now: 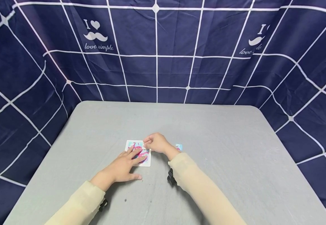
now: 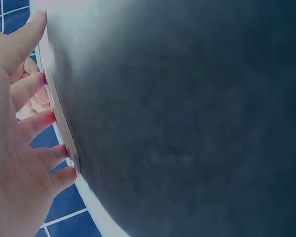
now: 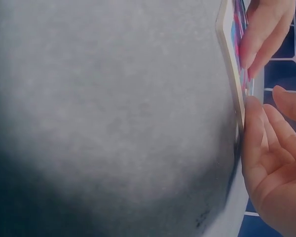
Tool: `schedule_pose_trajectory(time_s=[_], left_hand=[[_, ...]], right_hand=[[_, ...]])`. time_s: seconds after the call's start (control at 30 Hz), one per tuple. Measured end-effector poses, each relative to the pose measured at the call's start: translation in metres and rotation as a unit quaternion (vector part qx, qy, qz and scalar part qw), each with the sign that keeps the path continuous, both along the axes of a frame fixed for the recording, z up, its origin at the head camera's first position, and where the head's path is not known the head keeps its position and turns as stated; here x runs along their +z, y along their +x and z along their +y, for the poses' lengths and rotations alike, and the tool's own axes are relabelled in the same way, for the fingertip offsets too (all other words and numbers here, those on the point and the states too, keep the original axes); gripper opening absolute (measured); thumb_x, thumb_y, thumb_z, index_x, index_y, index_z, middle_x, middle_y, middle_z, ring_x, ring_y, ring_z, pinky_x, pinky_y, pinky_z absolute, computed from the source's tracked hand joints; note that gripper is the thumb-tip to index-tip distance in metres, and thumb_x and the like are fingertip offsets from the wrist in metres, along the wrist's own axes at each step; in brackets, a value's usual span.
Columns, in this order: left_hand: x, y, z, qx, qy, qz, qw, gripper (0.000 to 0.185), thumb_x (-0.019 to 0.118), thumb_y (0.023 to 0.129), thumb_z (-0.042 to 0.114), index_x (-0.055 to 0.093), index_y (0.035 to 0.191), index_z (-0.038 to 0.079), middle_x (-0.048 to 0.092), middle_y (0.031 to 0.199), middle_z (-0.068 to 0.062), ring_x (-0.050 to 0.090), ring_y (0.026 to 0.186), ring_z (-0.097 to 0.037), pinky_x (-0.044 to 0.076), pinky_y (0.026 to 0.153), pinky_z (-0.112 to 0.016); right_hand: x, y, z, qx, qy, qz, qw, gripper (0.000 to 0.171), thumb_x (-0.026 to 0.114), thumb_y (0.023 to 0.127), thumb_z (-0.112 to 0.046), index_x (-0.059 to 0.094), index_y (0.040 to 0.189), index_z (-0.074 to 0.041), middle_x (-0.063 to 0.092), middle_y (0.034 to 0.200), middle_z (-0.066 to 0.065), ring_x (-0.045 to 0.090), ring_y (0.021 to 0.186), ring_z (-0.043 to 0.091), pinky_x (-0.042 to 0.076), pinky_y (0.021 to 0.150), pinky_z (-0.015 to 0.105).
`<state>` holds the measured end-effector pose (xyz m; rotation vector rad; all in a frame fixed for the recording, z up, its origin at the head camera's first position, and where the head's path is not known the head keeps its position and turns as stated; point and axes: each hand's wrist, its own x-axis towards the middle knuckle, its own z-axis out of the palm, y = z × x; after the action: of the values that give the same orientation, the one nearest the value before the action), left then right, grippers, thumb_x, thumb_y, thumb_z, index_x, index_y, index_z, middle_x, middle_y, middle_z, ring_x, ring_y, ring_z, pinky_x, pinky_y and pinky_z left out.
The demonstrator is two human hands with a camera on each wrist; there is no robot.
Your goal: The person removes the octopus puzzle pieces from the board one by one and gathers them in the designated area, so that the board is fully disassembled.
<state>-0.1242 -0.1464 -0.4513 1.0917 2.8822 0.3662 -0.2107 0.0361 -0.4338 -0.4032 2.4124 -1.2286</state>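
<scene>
the left hand (image 1: 123,167) lies flat, fingers straight, pressing down on the puzzle board (image 1: 138,153) at its near left side; its grip holds nothing. the right hand (image 1: 156,143) hovers at the board's far right corner with fingers curled in, seemingly pinching a small piece against it, though the piece itself is hidden. the board sits mid-desk (image 1: 222,162), near the person. one loose piece (image 1: 179,147) lies just right of the right wrist. judging by this, a piece is being seated; next comes pressing it flush, then reaching right for the loose one.
</scene>
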Motion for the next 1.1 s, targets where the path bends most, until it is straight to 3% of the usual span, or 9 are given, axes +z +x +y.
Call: schedule_pose_trajectory(time_s=[0.23,0.53,0.9,1.1], left_hand=[[0.0024,0.0004,0.0000,-0.003,0.000,0.000,1.0000,0.071,0.055,0.071,0.058,0.040,0.130,0.022,0.026,0.137,-0.011,0.017,0.123,-0.039,0.023,0.092,-0.052],[0.0004,0.0011,0.0009,-0.001,-0.003,0.001,1.0000,0.072,0.054,0.071,0.060,0.040,0.130,0.022,0.025,0.137,-0.010,0.016,0.123,-0.038,0.023,0.093,-0.051],[-0.0005,0.0009,0.0008,-0.008,-0.004,0.022,0.9997,0.074,0.055,0.070,0.059,0.038,0.131,0.022,0.029,0.134,-0.011,0.017,0.122,-0.040,0.022,0.094,-0.050],[-0.0016,-0.0001,0.0003,-0.005,-0.009,0.021,0.9997,0.074,0.054,0.071,0.060,0.037,0.132,0.023,0.028,0.135,-0.011,0.016,0.123,-0.039,0.022,0.093,-0.050]], right_hand=[[0.0007,0.0008,-0.0008,-0.004,0.001,-0.001,1.000,0.021,0.063,0.075,-0.006,0.064,0.096,-0.004,0.064,0.080,0.001,0.060,0.068,0.014,0.047,0.056,0.022],[-0.0038,0.0003,-0.0005,0.001,0.018,0.030,0.999,0.017,0.064,0.076,-0.010,0.065,0.093,-0.006,0.063,0.076,-0.002,0.056,0.068,0.008,0.044,0.061,0.022],[-0.0060,0.0018,-0.0044,-0.045,-0.013,0.011,0.999,0.015,0.065,0.076,-0.011,0.065,0.090,-0.008,0.063,0.075,-0.001,0.057,0.063,0.011,0.045,0.057,0.023],[-0.0059,0.0020,-0.0073,-0.048,-0.007,0.020,0.999,0.016,0.065,0.074,-0.010,0.065,0.090,-0.007,0.063,0.072,-0.003,0.058,0.062,0.012,0.046,0.058,0.023]])
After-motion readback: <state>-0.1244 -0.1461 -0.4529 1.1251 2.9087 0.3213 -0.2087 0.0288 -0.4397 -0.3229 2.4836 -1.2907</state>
